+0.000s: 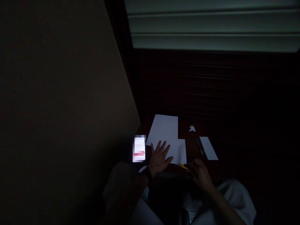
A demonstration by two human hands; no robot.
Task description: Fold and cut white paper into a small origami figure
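In dim light my left hand (159, 156) lies flat with its fingers spread on a white sheet of paper (165, 129) that has a rectangular piece cut out of its right side. A dark watch sits on that wrist. My right hand (199, 173) is curled near the table's front edge, its fingers closed on a yellow-handled tool (184, 166) that I cannot make out clearly. A narrow white paper strip (208, 148) lies to the right, with a dark pen-like stick (199, 146) beside it.
A lit phone screen (139, 148) glows left of my left hand. A small crumpled white scrap (192, 128) sits further back on the dark wooden table (187, 137). A wall rises on the left, and window blinds (211, 28) hang above.
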